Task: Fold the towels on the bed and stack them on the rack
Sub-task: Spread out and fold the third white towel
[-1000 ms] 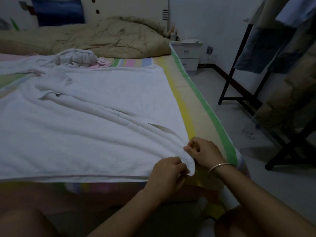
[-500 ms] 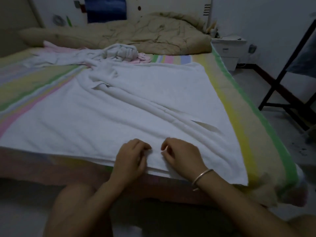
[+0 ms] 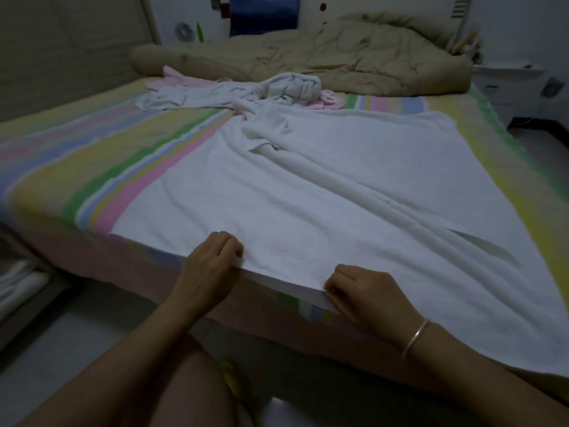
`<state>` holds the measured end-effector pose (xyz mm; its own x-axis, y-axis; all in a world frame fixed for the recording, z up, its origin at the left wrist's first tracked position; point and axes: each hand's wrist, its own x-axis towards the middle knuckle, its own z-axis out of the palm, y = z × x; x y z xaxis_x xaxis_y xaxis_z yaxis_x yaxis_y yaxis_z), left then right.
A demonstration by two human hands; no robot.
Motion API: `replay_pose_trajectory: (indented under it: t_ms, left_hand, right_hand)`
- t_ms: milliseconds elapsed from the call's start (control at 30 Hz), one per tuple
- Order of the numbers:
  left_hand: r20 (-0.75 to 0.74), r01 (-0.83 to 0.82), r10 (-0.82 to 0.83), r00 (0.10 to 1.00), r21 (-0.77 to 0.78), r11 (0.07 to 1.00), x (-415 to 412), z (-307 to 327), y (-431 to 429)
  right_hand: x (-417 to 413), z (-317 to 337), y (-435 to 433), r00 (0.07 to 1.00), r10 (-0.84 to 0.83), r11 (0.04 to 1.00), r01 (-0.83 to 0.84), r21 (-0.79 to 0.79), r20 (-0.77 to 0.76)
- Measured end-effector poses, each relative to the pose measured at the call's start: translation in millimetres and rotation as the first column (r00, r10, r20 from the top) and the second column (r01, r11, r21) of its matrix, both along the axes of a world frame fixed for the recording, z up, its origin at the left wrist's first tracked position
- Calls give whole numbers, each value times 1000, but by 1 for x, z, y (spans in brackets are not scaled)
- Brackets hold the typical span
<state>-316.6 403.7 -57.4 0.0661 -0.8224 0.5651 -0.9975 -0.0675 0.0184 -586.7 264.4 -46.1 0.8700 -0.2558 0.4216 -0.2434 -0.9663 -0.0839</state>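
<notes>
Closest to me, both hands sit on the near hem of the white towel (image 3: 323, 186), right where it drapes over the edge of the bed (image 3: 77, 167). The right hand (image 3: 360, 291), with a thin bracelet (image 3: 415, 337) on its wrist, has its fingers curled together and pinches the hem just at the lip of the mattress. The left hand (image 3: 212, 260) rests knuckles-up on the same hem a little way off, fingers curled in. In this dim light I cannot tell whether it actually has cloth nipped or only presses on it.

The towel lies ahead of both hands, spread mostly flat. Its near edge runs along the bed's edge, and its body stretches away toward the head of the bed. The left corner lies out beyond the left hand, which is the nearer one to it. The right corner hangs past the right forearm. A long ridge of wrinkles runs from the far middle down toward the near right, so I reckon it needs smoothing before any fold.

Further back a crumpled bundle of towels (image 3: 292, 87) waits on the striped sheet, touching the big towel's far end. Behind it lies a beige quilt (image 3: 354, 53). No rack is in sight.
</notes>
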Motion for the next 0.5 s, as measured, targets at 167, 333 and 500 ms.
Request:
replay_pose_trajectory:
  t_ms: [167, 333, 500]
  left_hand:
    - [97, -7, 0, 995, 74, 997, 15, -6, 4]
    - [47, -144, 143, 989, 31, 989, 36, -6, 13]
    - [-46, -413, 415, 909, 44, 910, 94, 6, 26]
  right_hand:
    - [-1, 1, 5, 992, 94, 991, -86, 99, -80]
    - [5, 5, 3, 980, 52, 991, -26, 134, -194]
    - [38, 14, 8, 982, -13, 981, 49, 188, -188]
